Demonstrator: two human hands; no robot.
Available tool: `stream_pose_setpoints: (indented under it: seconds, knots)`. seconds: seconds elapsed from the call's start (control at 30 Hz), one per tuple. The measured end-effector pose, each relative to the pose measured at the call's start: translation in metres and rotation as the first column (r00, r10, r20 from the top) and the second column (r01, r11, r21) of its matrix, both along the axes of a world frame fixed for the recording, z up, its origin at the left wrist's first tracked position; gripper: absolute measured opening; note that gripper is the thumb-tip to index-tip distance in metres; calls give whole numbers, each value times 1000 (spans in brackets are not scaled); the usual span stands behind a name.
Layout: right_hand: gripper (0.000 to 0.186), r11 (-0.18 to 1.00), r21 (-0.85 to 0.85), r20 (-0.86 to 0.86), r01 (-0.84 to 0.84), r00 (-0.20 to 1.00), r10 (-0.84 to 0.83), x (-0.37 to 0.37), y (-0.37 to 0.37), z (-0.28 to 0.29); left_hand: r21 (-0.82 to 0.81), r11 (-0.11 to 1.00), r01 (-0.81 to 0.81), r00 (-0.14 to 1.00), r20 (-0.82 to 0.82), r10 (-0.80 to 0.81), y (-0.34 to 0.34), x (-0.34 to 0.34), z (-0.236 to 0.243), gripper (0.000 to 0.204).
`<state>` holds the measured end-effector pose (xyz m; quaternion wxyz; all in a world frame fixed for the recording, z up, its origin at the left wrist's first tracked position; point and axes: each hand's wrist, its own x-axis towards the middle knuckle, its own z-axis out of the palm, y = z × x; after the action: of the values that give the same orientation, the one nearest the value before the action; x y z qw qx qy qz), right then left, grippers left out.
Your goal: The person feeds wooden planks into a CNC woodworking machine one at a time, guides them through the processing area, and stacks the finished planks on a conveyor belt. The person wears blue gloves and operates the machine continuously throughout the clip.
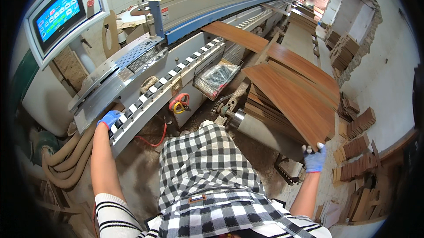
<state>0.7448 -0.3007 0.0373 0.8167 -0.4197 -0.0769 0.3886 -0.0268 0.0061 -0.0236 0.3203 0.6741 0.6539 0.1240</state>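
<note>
My left hand [109, 119], in a blue glove, rests at the near end of the machine's roller rail [164, 81], its fingers stretched over the edge with nothing visible in them. On the right, my other gloved hand, the right one [314, 159], has its fingers curled at the near corner of a long reddish-brown board [289, 94]. That board lies aslant on top of a stack of similar boards [265, 121]. Farther off, another brown board [237, 36] lies across the rail, partly under the machine's long beam [221, 8].
A control screen [59, 15] stands at upper left. A wire basket [218, 77] with a plastic-wrapped bundle and orange-handled scissors [179, 104] hang by the rail. A metal roller [265, 134] sits beside the stack. Wood pieces [357, 163] lie along the right wall; hoses [66, 163] curl at left.
</note>
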Motion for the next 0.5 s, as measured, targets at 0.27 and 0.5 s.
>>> stream_pose_setpoints:
  seconds: [0.27,0.5]
  knots:
    - [46,954,-101,134,-281,947,293,-87,15,6,17,1000,13,989,-147,-11,-10,29,24,32]
    - [43,738,142,-4,-660,745,667,-132,48,-4,-32,999,-18,984,-175,13,-17,35,34,35]
